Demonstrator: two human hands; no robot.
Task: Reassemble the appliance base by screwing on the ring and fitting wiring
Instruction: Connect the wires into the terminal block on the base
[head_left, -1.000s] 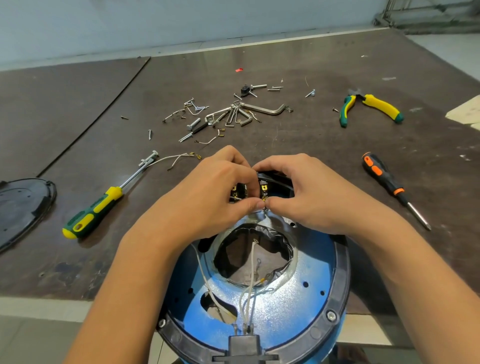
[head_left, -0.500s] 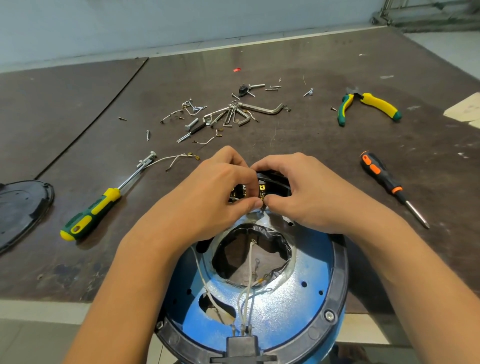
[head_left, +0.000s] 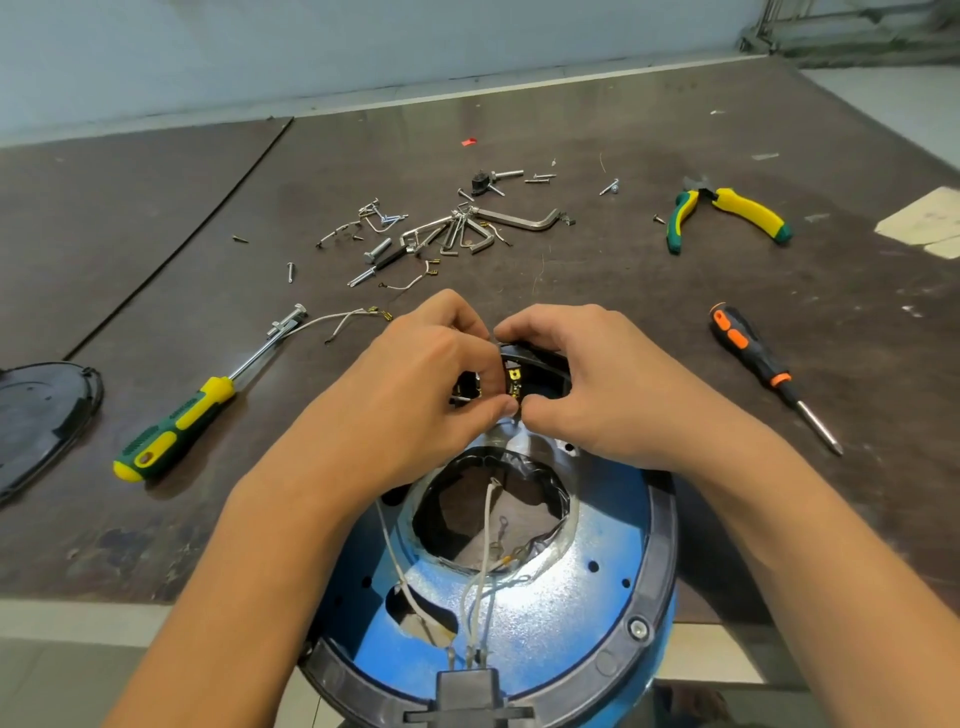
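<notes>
Hands meet at the far rim of the blue appliance base (head_left: 550, 618), which lies at the near edge of the worktop (head_left: 649, 312) with its open underside facing up. The left hand (head_left: 415, 400) has its fingers curled, thumb and forefinger pinching at a small black terminal block (head_left: 514, 371) with brass contacts. The right hand (head_left: 602, 395) curls its fingers over the same block from the other side, its thumb touching the left thumb. Whether a wire end sits in that pinch cannot be told.

A black ring (head_left: 662, 566) runs around the rim of the base. White wires (head_left: 488, 525) rise from a black socket (head_left: 467, 688) at the near edge and cross the central hole.

On the worktop to the left lie a green-and-yellow screwdriver (head_left: 176, 421), a loose white wire (head_left: 337, 322) just beyond its tip, and a black cover plate (head_left: 41, 415) at the edge of view. An orange-and-black screwdriver (head_left: 753, 358) lies to the right, well apart from the pliers (head_left: 727, 213) farther back. Hex keys (head_left: 519, 221) and scattered screws (head_left: 540, 179) lie beyond the hands.
</notes>
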